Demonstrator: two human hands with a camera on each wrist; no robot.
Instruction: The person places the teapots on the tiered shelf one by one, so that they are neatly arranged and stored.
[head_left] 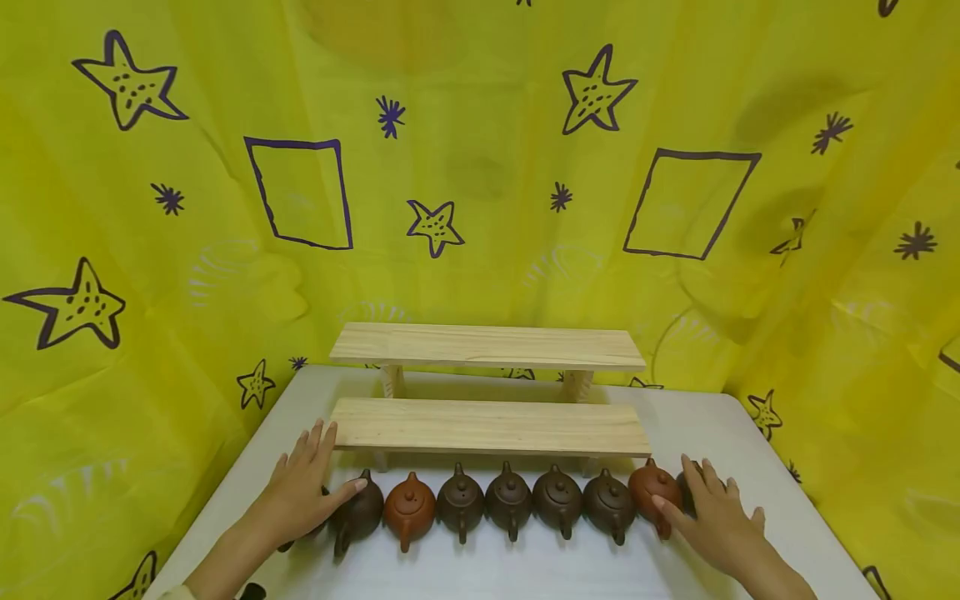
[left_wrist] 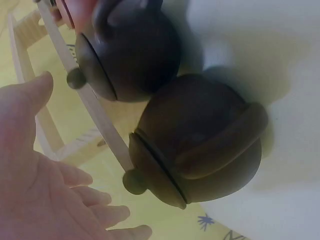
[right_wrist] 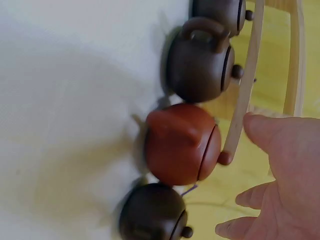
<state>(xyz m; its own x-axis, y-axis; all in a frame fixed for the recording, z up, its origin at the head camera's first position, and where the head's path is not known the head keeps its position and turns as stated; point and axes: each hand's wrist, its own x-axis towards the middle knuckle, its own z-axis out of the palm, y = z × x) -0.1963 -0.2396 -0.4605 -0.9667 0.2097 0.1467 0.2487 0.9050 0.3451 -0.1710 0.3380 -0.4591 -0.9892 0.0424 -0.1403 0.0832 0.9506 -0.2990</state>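
Observation:
A row of several small teapots runs across the white table in front of a low wooden shelf. Over the row's left end my left hand is spread, fingers straight, above a dark brown teapot that it mostly hides in the head view. Beside that one sits another dark teapot, then a reddish-brown teapot. At the right end my right hand hovers with fingers extended, partly covering a dark teapot. Its thumb overlaps a second reddish teapot in the head view. Neither hand grips anything.
Behind the teapots stand a lower wooden plank and a higher plank, both on legs. More dark teapots fill the row's middle. Yellow cloth with star drawings encloses the white table at the back and sides.

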